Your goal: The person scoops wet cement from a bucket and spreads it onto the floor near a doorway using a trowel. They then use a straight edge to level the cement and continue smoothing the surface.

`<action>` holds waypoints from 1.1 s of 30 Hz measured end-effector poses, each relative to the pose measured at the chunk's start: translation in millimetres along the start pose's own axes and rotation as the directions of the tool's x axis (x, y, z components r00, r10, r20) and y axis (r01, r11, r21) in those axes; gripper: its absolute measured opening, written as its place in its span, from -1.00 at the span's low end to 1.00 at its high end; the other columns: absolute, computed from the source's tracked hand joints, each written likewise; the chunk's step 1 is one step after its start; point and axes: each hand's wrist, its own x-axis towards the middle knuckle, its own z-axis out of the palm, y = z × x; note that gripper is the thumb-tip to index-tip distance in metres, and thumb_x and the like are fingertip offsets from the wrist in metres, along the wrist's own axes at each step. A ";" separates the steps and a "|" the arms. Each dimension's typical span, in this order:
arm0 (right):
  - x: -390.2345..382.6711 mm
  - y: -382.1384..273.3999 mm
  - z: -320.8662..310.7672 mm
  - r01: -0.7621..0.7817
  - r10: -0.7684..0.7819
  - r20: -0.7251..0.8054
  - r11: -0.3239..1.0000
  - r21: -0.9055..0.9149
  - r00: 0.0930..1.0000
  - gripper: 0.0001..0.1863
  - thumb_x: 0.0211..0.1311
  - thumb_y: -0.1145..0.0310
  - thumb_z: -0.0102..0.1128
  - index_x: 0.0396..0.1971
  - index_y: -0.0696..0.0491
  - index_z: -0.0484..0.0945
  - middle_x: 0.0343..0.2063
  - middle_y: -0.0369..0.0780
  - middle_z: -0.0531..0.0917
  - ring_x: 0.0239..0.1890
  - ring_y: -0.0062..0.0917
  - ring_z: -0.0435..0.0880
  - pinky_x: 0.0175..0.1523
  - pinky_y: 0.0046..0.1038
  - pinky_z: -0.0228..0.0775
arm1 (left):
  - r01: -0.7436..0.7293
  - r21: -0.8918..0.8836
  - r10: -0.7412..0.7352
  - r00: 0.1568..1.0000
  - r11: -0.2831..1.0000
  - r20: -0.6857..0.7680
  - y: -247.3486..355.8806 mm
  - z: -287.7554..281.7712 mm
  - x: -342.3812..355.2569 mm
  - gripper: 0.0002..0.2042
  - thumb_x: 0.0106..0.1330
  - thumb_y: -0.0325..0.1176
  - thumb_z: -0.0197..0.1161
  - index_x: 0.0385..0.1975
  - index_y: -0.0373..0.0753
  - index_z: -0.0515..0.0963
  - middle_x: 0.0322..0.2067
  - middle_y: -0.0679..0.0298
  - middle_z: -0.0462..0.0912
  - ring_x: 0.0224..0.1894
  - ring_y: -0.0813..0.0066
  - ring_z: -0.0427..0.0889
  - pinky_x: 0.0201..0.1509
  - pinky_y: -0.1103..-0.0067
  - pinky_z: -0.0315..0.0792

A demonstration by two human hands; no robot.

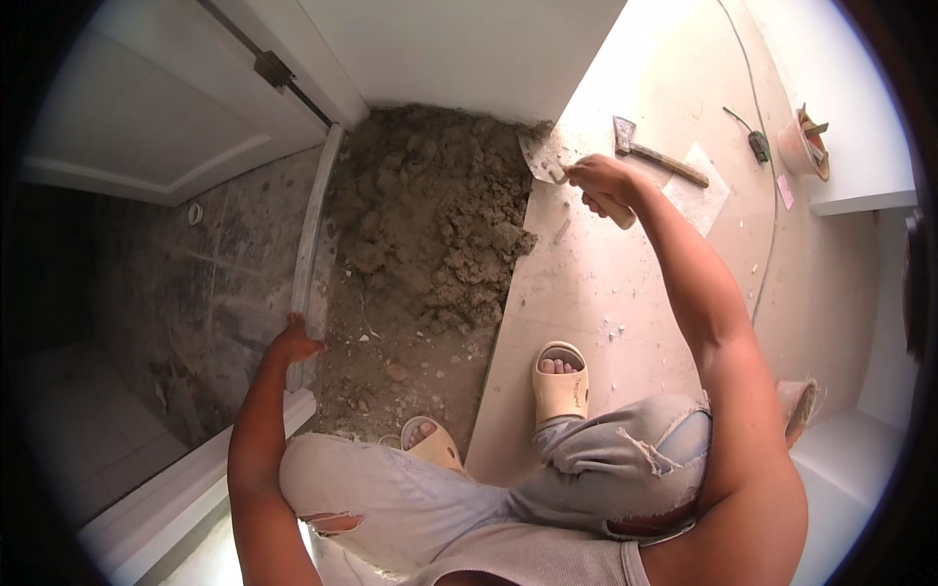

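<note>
My right hand is closed round the wooden handle of a trowel. The trowel's mortar-smeared blade is at the far right edge of a heap of damp grey-brown mortar. My left hand grips a long pale strip that runs along the mortar's left side. Its thumb lies to the right of the strip; its other fingers are partly hidden. Nearer to me, the mortar bed is lower, with small pebbles and chips on it.
A hatchet lies on the pale tiles at the right, beside a cable with a dark plug. Further right stands a bucket with tools in it. A white door is at the left, and a white panel borders the mortar's far side.
</note>
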 end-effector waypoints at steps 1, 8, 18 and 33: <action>-2.9 4.6 1.3 -0.013 0.012 0.020 0.999 0.036 1.000 -0.60 0.46 0.12 -0.07 -0.21 0.22 0.49 -0.64 -0.19 0.51 -0.67 -0.50 0.52 -0.62 -0.40 0.42 | 0.000 0.002 0.000 1.000 1.000 -0.007 -4.3 4.3 1.0 0.23 0.08 0.11 0.38 0.41 -0.49 -0.41 0.45 -0.21 -0.51 0.53 0.04 -0.21 0.52 0.42 -0.02; -47.1 23.6 38.9 -0.031 0.034 0.202 0.999 -0.017 0.979 -0.58 0.50 0.11 -0.13 -0.06 0.20 0.48 -0.58 -0.24 0.50 -0.62 -0.54 0.53 -0.59 -0.45 0.45 | -0.014 -0.003 0.014 0.999 1.000 -0.029 6.3 2.7 -6.5 0.21 0.09 0.08 0.37 0.42 -0.49 -0.40 0.45 -0.21 -0.49 0.52 0.02 -0.20 0.52 0.41 -0.03; -92.6 72.9 74.8 -0.154 0.092 0.257 0.961 0.232 0.962 -0.62 0.47 0.08 -0.06 -0.10 0.14 0.46 -0.57 -0.25 0.50 -0.66 -0.56 0.52 -0.62 -0.47 0.46 | -0.026 0.030 0.027 0.999 0.999 -0.031 7.7 3.8 -5.1 0.21 0.09 0.09 0.36 0.41 -0.49 -0.41 0.45 -0.22 -0.49 0.52 -0.02 -0.18 0.52 0.37 0.00; -60.0 68.9 83.3 0.197 -0.411 -0.071 0.573 -0.795 0.909 -0.67 0.41 0.09 -0.02 -0.13 0.07 0.45 -0.50 0.01 0.63 -0.44 -0.11 0.67 -0.34 -0.10 0.49 | -0.004 -0.025 0.004 1.000 1.000 -0.017 3.0 6.0 -0.1 0.23 0.09 0.04 0.41 0.40 -0.49 -0.45 0.45 -0.16 -0.55 0.53 0.04 -0.25 0.53 0.41 -0.06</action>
